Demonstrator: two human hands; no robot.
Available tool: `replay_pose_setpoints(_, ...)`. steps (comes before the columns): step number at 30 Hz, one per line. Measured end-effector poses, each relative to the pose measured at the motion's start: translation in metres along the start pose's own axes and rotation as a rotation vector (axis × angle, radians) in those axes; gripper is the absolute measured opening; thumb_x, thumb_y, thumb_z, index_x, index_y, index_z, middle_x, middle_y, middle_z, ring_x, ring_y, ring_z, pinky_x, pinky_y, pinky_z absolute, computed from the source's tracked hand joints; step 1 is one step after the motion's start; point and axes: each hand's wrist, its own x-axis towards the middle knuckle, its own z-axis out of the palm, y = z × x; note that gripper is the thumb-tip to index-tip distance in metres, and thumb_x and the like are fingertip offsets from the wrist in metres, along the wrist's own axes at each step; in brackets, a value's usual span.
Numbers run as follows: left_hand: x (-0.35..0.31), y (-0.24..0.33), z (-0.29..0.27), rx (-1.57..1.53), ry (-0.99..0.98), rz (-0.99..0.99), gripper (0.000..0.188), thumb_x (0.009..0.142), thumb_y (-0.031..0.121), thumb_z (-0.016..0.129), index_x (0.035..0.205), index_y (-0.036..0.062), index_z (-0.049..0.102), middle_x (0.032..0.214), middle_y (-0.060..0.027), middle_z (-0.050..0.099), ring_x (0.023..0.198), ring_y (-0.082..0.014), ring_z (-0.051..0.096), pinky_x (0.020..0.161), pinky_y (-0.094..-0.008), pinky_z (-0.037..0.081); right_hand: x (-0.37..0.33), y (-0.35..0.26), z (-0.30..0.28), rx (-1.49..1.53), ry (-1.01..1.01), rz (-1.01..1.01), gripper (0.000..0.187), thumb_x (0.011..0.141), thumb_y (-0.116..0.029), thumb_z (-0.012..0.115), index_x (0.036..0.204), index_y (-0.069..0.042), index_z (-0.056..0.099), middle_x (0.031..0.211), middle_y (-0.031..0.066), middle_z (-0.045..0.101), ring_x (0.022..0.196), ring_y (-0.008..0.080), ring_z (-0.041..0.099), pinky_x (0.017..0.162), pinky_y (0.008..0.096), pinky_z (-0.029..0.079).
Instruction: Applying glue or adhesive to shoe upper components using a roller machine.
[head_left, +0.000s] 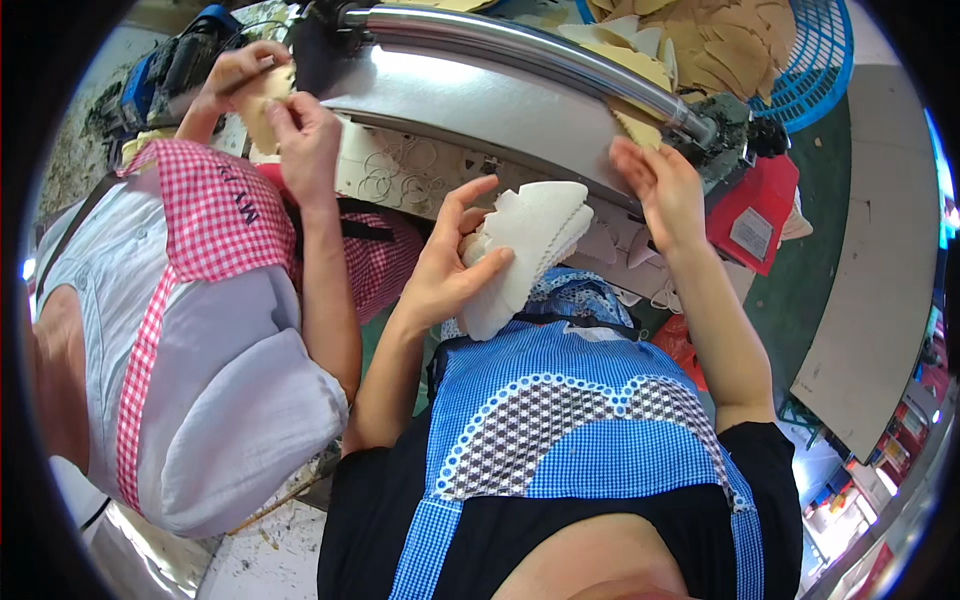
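My left hand [447,262] is closed around a fanned stack of white cut pieces [530,235] with notched edges, thumb on top, held above my blue checked apron [560,380]. Fingers stretched out and slightly blurred, my right hand [660,190] is at the right end of a metal roller [530,55]. Just beyond its fingertips a tan cut piece [636,124] with a toothed edge sticks out from under the roller. Whether the fingertips touch that piece, I cannot tell.
On my left a co-worker's hands [305,135] hold another tan piece [262,110]. A blue basket [825,85] at the back right carries many tan pieces [725,40]. Beside the roller's right end hangs a red packet [765,205]. Thin loops [400,170] lie under the machine's edge.
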Motion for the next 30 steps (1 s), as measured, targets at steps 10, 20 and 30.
replay_pose_setpoints(10,-0.013,-0.009,0.027,-0.527,0.032,-0.098,0.099,0.066,0.0,0.079,0.142,0.0044,0.015,0.132,-0.0194,0.034,0.112,-0.0241,0.052,0.091,-0.0336,0.049,-0.09,0.027,0.02,-1.19,-0.669,-0.59,0.07,0.063,-0.033,0.081,0.117,0.0,0.051,0.123,0.021,0.05,0.112,0.0357,0.051,0.094,0.0422,0.042)
replay_pose_setpoints(20,-0.025,-0.026,0.033,-0.518,-0.075,-0.096,0.087,0.067,0.003,0.079,0.139,0.0002,0.029,0.133,-0.0145,0.039,0.119,-0.0217,0.047,0.099,-0.0355,0.044,-0.095,0.03,0.001,-0.871,-0.692,-0.215,0.075,0.065,-0.027,0.081,0.125,0.001,0.046,0.127,0.0167,0.047,0.118,0.0276,0.05,0.101,0.0387,0.04)
replay_pose_setpoints(30,-0.019,-0.028,0.036,-0.539,-0.096,-0.158,0.084,0.07,0.005,0.077,0.139,0.0027,0.031,0.132,-0.0092,0.04,0.122,-0.0216,0.043,0.1,-0.0357,0.043,-0.096,0.029,-0.003,-0.769,-0.686,-0.124,0.066,0.072,-0.014,0.068,0.129,0.003,0.04,0.128,0.0173,0.046,0.12,0.025,0.047,0.105,0.0389,0.036)
